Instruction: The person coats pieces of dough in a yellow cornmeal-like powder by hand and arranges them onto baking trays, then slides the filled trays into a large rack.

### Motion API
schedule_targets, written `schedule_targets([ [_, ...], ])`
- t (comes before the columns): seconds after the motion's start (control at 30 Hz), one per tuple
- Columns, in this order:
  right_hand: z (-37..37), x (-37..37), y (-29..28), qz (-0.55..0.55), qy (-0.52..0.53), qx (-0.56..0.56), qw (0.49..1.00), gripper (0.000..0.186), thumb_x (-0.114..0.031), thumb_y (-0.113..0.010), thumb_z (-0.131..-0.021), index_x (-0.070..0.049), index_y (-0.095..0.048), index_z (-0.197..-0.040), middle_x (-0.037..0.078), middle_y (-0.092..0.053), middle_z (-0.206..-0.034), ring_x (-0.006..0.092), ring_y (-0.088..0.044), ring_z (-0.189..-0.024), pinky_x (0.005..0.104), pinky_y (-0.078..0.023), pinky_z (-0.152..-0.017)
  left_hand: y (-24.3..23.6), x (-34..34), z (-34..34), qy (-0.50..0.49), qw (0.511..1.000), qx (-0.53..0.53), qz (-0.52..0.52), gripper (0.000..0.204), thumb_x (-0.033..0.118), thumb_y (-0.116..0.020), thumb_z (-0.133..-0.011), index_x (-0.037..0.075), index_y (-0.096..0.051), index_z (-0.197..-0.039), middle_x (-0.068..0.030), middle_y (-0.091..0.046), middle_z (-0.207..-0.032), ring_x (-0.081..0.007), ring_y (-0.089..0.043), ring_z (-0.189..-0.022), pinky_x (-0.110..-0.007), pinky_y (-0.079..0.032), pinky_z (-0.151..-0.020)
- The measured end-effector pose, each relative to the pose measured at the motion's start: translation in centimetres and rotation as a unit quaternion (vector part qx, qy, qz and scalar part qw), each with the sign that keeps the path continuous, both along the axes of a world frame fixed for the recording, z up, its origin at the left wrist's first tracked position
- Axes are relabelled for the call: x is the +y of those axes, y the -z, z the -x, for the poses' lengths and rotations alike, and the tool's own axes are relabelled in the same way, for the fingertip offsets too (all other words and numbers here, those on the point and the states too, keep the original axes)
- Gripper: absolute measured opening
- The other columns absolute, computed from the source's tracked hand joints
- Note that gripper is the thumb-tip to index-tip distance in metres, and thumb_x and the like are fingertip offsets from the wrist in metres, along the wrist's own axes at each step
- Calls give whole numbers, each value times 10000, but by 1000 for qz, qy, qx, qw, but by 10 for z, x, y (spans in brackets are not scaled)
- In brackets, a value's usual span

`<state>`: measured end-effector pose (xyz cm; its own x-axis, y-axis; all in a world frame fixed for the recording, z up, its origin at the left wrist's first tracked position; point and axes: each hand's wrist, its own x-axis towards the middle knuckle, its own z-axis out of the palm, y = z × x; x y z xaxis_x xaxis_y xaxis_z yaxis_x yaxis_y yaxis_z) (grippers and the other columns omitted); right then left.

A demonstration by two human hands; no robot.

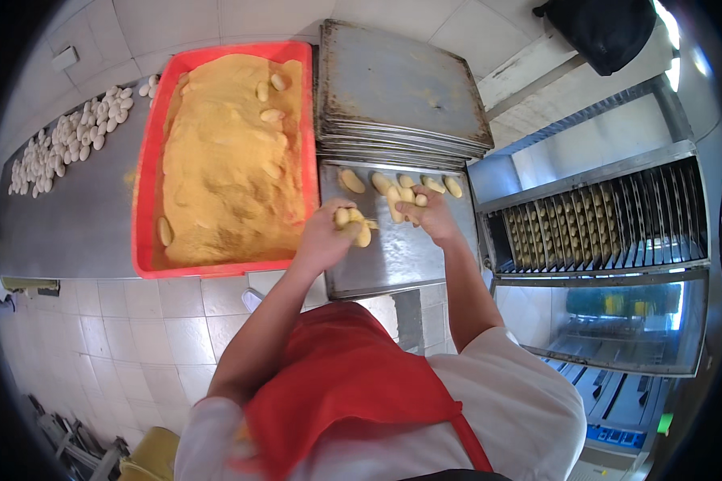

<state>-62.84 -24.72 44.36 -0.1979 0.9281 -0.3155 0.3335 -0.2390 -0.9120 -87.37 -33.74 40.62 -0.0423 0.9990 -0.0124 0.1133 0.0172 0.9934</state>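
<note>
My left hand [326, 236] is closed round several crumb-coated dough pieces [363, 234], just over the left part of a metal baking tray [385, 264]. To its right, my right hand [433, 215] grips a few more of these oval dough pieces [420, 200] above the same tray. Along the tray's far edge lies a row of coated dough pieces [351, 181], some of them partly behind my right fingers. Left of the tray stands a red tub [146, 216] of yellow crumbs [225, 152], with a few dough pieces [272, 115] lying on and in the crumbs.
Behind the tray rises a tall stack of metal trays [401, 80]. White uncoated dough pieces [72, 136] are heaped on the steel table [64, 224] at far left. On the right stands an open rack cabinet [594, 228] holding filled trays, its glass door [618, 321] swung toward me.
</note>
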Motion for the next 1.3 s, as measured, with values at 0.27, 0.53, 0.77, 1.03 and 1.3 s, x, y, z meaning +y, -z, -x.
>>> schedule_targets([
  [0.27,-46,10,67,-113,-142,-217,959,419,-188,-784,-881,49,-685,-1213,136,-740,-1026,194,-699,-931,318,-557,-821,41,21,-68,-70,927,341,142,376,255,-751,-863,55,-681,-1174,-255,-722,-1078,-428,-704,-1027,-510,-582,-863],
  [0.53,-172,17,67,-120,9,-61,991,326,-150,-756,-909,-8,-699,-1196,160,-761,-1022,283,-747,-903,373,-585,-812,10,63,-147,-29,973,-129,191,315,119,-722,-905,22,-726,-1204,-36,-681,-968,-142,-674,-873,-288,-558,-725],
  [0.77,-178,15,90,-196,-70,-204,957,355,-167,-843,-814,-63,-715,-1129,211,-729,-1071,405,-713,-970,437,-578,-856,59,89,-202,50,917,391,67,433,168,-764,-856,7,-696,-1252,-165,-703,-1051,-327,-710,-984,-411,-583,-843],
  [1.03,-218,20,111,-100,106,-15,989,255,-109,-760,-897,10,-682,-1109,167,-634,-1143,273,-709,-956,375,-576,-820,39,104,-257,120,925,362,9,353,127,-724,-887,58,-684,-1231,-231,-602,-1287,-413,-667,-1099,-485,-558,-942],
  [1.3,-220,20,77,-434,-16,-215,875,353,4,-682,-797,-72,-646,-1139,163,-665,-1087,406,-633,-1035,463,-530,-918,11,92,-247,106,930,353,7,252,136,-755,-891,35,-722,-1119,-231,-639,-1230,-423,-664,-1072,-469,-552,-904],
])
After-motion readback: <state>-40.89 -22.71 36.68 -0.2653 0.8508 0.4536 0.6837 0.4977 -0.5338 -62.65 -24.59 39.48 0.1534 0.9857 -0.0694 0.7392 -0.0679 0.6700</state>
